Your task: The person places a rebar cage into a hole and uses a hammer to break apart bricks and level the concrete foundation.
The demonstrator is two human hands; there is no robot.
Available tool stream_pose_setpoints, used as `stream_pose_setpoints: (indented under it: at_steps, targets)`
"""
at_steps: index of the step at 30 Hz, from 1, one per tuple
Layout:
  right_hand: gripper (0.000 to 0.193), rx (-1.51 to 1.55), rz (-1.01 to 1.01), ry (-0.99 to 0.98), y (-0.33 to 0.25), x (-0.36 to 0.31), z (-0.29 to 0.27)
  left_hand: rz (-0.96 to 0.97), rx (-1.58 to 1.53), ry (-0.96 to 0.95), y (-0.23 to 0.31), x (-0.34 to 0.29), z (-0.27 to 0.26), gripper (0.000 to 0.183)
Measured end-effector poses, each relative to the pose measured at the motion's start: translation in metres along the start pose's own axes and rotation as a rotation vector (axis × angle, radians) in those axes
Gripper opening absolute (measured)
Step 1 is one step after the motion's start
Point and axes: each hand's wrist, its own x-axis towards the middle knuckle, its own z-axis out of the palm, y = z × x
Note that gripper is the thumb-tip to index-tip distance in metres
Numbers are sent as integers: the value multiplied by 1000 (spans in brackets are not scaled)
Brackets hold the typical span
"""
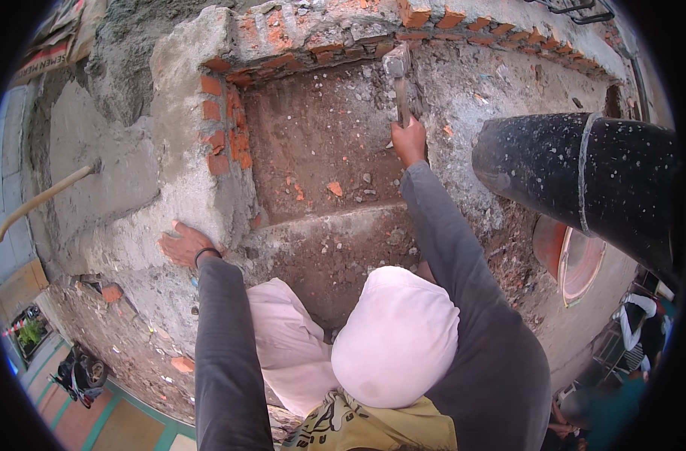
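Note:
My right hand (410,141) is wrapped round the wooden handle of a club hammer (402,101). The hammer's grey, block-shaped head is up against the broken brick edge at the far side of a dirt-floored pit (313,150). On the rough concrete top of the broken wall (207,203), left of the pit, my left hand (183,245) lies flat with fingers apart and nothing in it. Exposed orange bricks (213,120) line the pit's left side. Small brick chips (334,188) and rubble lie on its dirt floor.
A thick black pipe (568,161) juts in from the right, above a reddish bucket (579,263). At left, a wooden-handled tool (46,197) stands in wet grey mortar (95,143). Other people (598,406) are at lower right. A parked motorcycle (80,376) shows at lower left.

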Motion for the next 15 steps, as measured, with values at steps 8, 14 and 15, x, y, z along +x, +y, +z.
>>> stream_pose_setpoints:
  at_steps: [8, 14, 15]
  targets:
    - [26, 599, 561, -417, -46, 11, 19, -13, 10, -15, 8, 2, -6, 66]
    - [28, -103, 138, -8, 25, 32, 22, 3, -5, 36, 10, -4, 3, 65]
    - [30, 167, 432, -93, 73, 69, 7, 10, -32, -71, 33, -24, 13, 65]
